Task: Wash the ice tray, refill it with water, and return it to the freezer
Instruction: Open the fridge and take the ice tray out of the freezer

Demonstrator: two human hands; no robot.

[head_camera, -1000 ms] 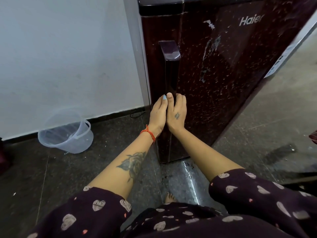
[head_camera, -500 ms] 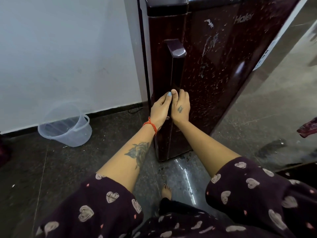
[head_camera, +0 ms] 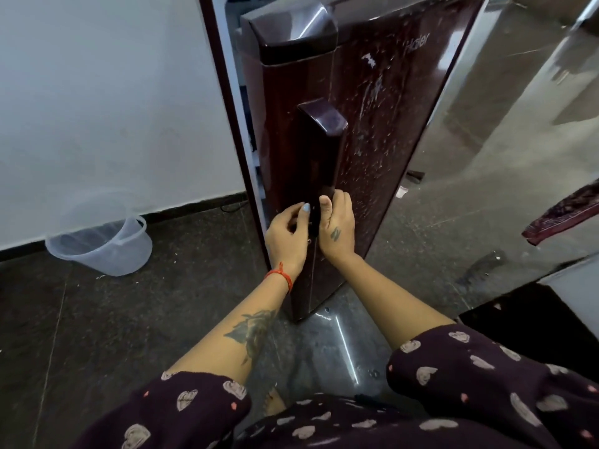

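Note:
A dark maroon fridge door point(head_camera: 382, 131) stands ajar, with a strip of pale interior showing along its left edge. A tall vertical handle point(head_camera: 321, 150) runs down the door. My left hand point(head_camera: 287, 234) grips the lower end of the handle from the left, fingers curled round it. My right hand point(head_camera: 337, 228) grips the same spot from the right, thumb up against the handle. No ice tray is in view.
A clear plastic bucket point(head_camera: 103, 241) lies tilted on the dark stone floor point(head_camera: 113, 319) by the white wall at left. A steel surface point(head_camera: 518, 124) rises at right, with a dark red cloth point(head_camera: 567, 212) hanging near its edge. My bare foot shows below the door.
The fridge door has swung out toward me and now stands ajar. Both hands have gone from lying against the handle to curling round it.

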